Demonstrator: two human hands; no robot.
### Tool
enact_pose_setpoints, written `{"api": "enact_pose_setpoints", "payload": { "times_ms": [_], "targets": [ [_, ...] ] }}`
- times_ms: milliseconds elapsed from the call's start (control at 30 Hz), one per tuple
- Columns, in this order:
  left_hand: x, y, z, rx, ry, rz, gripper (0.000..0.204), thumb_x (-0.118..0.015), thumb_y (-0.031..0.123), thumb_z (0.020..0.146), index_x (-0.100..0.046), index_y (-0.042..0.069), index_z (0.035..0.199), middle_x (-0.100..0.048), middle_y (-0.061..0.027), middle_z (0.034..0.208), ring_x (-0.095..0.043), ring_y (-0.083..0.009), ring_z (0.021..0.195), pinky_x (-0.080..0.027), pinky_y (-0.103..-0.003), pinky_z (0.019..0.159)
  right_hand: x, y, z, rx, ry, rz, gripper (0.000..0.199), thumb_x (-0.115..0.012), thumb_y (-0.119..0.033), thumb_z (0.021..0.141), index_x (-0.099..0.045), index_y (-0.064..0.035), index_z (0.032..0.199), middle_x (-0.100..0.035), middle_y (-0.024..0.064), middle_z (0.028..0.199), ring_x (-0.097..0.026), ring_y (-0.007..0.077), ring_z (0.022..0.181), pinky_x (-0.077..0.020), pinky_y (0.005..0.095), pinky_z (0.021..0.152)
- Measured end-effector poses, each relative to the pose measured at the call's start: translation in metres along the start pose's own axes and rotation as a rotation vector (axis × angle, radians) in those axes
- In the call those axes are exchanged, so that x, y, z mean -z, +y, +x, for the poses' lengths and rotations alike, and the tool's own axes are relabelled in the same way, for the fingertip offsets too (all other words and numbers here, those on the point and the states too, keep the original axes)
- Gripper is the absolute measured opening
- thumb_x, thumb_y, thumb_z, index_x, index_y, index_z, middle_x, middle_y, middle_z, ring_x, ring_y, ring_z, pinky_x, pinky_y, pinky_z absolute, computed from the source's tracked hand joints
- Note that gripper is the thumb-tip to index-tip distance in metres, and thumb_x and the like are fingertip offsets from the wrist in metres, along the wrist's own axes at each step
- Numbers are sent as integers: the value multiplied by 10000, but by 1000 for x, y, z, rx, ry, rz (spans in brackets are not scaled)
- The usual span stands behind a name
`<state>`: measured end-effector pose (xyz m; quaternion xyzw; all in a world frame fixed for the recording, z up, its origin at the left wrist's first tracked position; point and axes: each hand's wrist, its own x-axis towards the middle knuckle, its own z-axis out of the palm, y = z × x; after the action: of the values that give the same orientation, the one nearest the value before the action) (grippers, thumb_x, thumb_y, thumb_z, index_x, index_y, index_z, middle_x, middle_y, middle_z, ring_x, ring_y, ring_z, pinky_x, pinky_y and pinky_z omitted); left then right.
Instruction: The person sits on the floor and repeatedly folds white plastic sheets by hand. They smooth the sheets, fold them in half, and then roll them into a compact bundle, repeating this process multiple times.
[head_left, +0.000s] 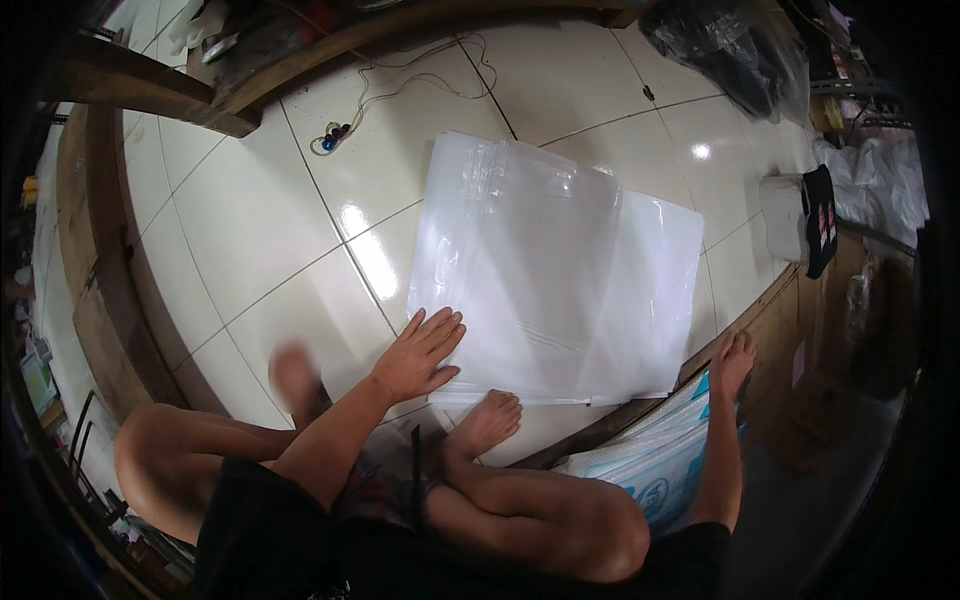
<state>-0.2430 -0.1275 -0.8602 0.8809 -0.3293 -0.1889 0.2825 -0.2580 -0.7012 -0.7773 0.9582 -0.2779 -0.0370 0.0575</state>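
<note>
A stack of clear plastic bags (pixel 540 270) lies spread on the tiled floor in front of me, its sheets overlapping and slightly askew. My left hand (pixel 425 350) rests on the near left edge of the stack, fingers stretched out and flat. Off to the right, my right hand (pixel 735 362) is closed, fingers curled, beside a wooden board and just past the far end of a pile of white and blue printed sacks (pixel 650 460). Whatever its fingers hold, if anything, is hidden.
Wooden beams (pixel 300 75) frame the far and left sides. A thin cord (pixel 430 90) with small dark and blue beads (pixel 331 138) lies on the floor. A dark plastic-wrapped bundle (pixel 735 60) stands far right, near a white box with a black cloth (pixel 819 220). My bare foot (pixel 487 422) is by the stack's near edge.
</note>
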Motion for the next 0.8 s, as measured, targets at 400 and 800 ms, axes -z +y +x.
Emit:
{"api": "enact_pose_setpoints", "payload": {
  "times_ms": [400,800],
  "targets": [
    [7,3,2,19,11,-29,654,-649,328,891,-426,3,1413,-410,-137,1491,-332,-288,1416,-253,-506,1167,-30,-359,-87,1489,-222,414,735,-617,-548,849,-449,-118,1421,-377,162,1503,-287,365,1423,-198,618,1141],
    [6,9,1,28,-31,110,648,-685,342,833,-486,29,1365,-372,-102,1525,-299,-270,1432,-222,-517,1174,-29,-352,-86,1470,-188,323,775,-605,-544,851,-439,-38,1414,-381,116,1513,-298,286,1429,-191,507,1191]
  ]
}}
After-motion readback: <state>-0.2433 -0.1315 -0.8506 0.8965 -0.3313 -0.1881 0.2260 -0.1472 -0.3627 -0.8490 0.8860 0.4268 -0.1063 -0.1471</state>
